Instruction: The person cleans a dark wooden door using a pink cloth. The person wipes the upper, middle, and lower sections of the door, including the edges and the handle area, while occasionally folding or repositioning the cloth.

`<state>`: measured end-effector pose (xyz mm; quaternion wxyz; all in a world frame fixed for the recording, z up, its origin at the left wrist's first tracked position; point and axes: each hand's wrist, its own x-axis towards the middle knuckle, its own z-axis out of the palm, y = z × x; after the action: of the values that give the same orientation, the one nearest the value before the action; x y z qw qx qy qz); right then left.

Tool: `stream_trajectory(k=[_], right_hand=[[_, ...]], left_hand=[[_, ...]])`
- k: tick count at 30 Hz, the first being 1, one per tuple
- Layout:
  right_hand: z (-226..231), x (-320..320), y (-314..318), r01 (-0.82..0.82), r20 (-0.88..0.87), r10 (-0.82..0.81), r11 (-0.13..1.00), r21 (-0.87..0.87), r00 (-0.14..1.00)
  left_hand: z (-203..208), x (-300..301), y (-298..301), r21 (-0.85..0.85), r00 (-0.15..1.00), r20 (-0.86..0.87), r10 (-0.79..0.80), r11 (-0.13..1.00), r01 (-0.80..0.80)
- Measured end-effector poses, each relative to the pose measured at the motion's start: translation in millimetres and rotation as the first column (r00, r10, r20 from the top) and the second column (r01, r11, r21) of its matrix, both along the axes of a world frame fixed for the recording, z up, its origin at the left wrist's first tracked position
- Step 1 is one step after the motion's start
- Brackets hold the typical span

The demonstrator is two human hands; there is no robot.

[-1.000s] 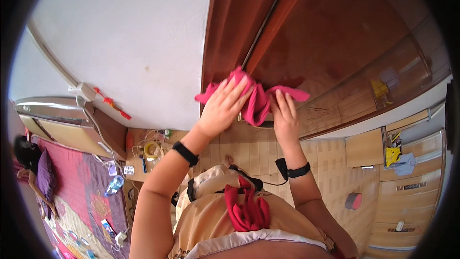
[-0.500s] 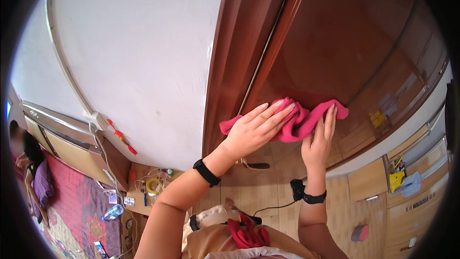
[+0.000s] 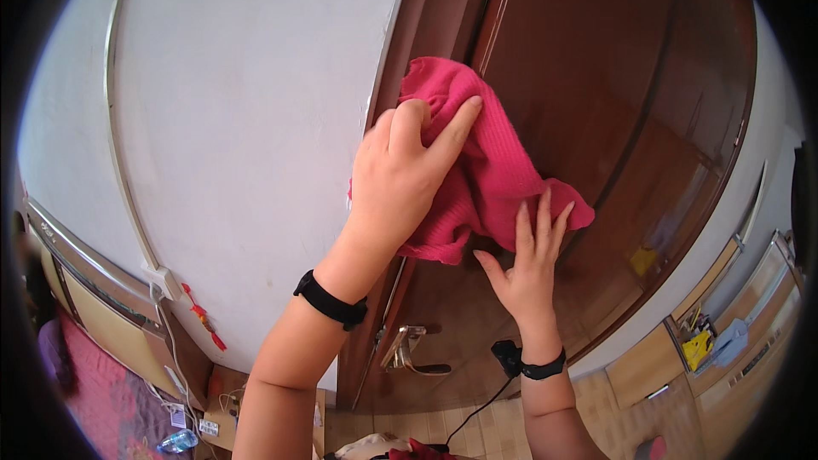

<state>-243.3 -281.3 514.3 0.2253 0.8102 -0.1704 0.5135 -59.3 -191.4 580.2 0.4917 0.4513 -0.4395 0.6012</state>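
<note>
The bed, at lower left, has a red and purple cover; on it lie a purple pillow by the rim and, near its right edge, a clear bottle on its side. Just beside stands a small wooden table bearing loose cables. The floor is pale tile; on it, at the lower edge, sits a pink and grey object, partly cut off.

To the left, a red ornament hangs on the white wall near a headboard, and a clear bottle lies on the bed. At far right, a yellow item sits just beside light-blue fabric.
</note>
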Motion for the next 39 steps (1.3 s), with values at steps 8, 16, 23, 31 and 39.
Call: stream_trajectory(k=[8, 16, 23, 31, 39], right_hand=[[30.2, 0.9, 12.5, 0.107, -0.101, -0.108, 0.994, -0.016, 0.989], [79.7, -23.3, -25.1, 0.135, 0.027, -0.133, 0.975, -0.175, 0.991], [83.1, -36.4, -45.6, 0.061, 0.090, -0.040, 0.967, -0.248, 0.995], [-38.7, -48.6, -48.3, 0.259, 0.046, -0.255, 0.942, -0.216, 0.966], [-109.4, -65.8, -53.9, 0.267, -0.054, -0.274, 0.957, -0.111, 0.960]], left_hand=[[-11.4, -22.5, 10.1, 0.245, 0.852, -0.179, -0.492, 0.817, 0.523], [10.8, -21.7, -10.1, 0.365, 0.987, -0.009, -0.158, 0.919, 0.151], [17.8, -20.3, -19.0, 0.332, 0.972, 0.155, -0.175, 0.936, 0.116], [-83.9, -16.5, -22.5, 0.459, 0.913, 0.376, -0.158, 0.888, -0.036], [-131.4, -29.0, -29.3, 0.486, 0.895, 0.440, -0.068, 0.857, -0.174]])
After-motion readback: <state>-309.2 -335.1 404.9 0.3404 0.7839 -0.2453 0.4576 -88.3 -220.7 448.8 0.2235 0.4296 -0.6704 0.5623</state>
